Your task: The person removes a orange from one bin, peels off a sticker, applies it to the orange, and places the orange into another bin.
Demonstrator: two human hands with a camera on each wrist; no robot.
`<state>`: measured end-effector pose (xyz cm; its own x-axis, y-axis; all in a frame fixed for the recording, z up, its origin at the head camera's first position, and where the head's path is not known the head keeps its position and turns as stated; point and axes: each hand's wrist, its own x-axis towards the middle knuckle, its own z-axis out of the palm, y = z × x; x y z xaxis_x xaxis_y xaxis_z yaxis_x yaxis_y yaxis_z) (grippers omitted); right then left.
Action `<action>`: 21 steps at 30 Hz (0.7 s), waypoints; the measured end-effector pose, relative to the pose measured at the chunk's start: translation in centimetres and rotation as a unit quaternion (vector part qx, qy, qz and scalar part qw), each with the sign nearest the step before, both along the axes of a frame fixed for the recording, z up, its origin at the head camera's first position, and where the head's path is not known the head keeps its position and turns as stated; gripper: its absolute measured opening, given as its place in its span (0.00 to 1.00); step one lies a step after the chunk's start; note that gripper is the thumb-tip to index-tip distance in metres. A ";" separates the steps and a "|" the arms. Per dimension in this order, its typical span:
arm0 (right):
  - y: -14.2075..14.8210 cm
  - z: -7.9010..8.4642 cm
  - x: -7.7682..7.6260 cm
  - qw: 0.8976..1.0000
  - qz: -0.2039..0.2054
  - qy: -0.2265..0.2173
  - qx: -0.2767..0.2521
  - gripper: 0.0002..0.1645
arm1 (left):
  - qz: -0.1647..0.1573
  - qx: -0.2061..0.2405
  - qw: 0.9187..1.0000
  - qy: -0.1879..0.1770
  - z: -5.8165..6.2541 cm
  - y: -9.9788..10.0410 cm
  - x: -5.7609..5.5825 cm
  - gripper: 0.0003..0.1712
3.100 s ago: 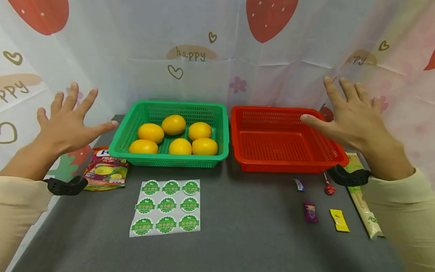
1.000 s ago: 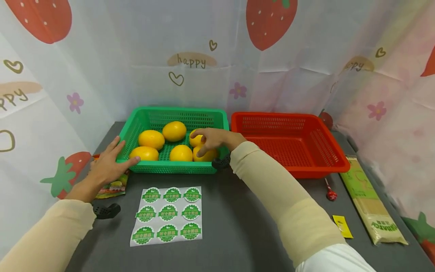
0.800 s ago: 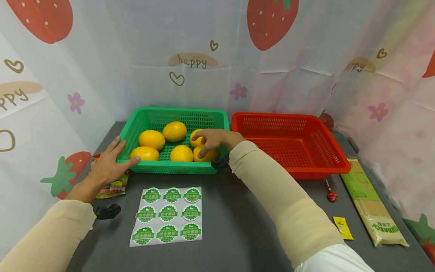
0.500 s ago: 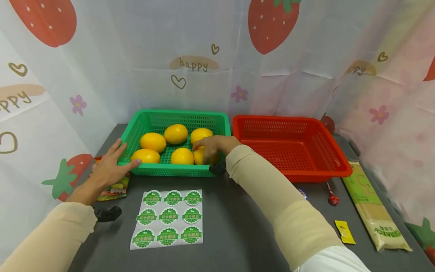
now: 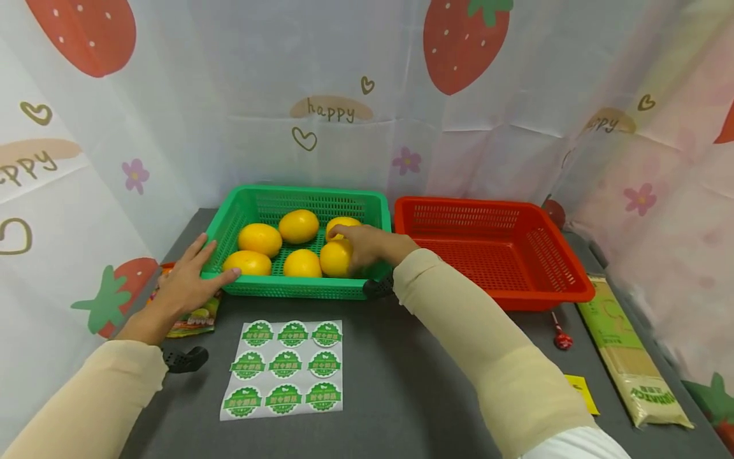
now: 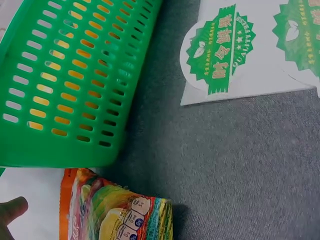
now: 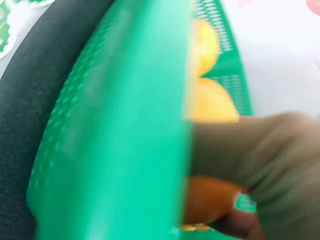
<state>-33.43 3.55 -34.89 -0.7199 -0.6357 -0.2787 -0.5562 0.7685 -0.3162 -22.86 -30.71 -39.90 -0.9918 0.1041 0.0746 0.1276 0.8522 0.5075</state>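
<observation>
A green plastic basket (image 5: 298, 288) holds several yellow oval fruits. My right hand (image 5: 371, 247) reaches into its right side and grips the front right fruit (image 5: 335, 259), index finger over the top and thumb on the near side. In the right wrist view the gripped fruit (image 7: 210, 200) shows orange below the blurred thumb, partly behind the basket wall (image 7: 125, 130). My left hand (image 5: 183, 280) rests at the basket's front left corner, fingers extended along the side, thumb at the front rim. Only one fingertip shows in the left wrist view, near a fruit candy bag (image 6: 120, 215).
A red basket (image 5: 516, 299) stands right of the green one. In front lies a sheet of round green stickers (image 5: 281, 370). On the right are a lollipop (image 5: 562, 341), a yellow packet (image 5: 583, 393) and a long green and beige packet (image 5: 633, 357). A printed curtain (image 5: 344, 57) hangs behind.
Both hands have come down from raised and spread to the green basket. The right fingers have curled round the front right fruit, which has shifted slightly left; the left hand stays at its corner.
</observation>
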 end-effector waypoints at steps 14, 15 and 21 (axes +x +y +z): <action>8.1 3.5 4.9 0.967 -0.049 0.050 -0.245 0.47 | -0.003 0.023 0.999 0.033 -0.6 0.8 -0.5 0.51; 8.6 3.5 5.5 0.962 -0.044 0.055 -0.266 0.47 | -0.001 0.024 0.999 0.035 -0.7 0.7 -0.5 0.51; 11.8 3.0 10.0 0.926 -0.042 0.070 -0.369 0.45 | 0.000 0.039 0.999 0.035 -0.9 0.2 -0.2 0.51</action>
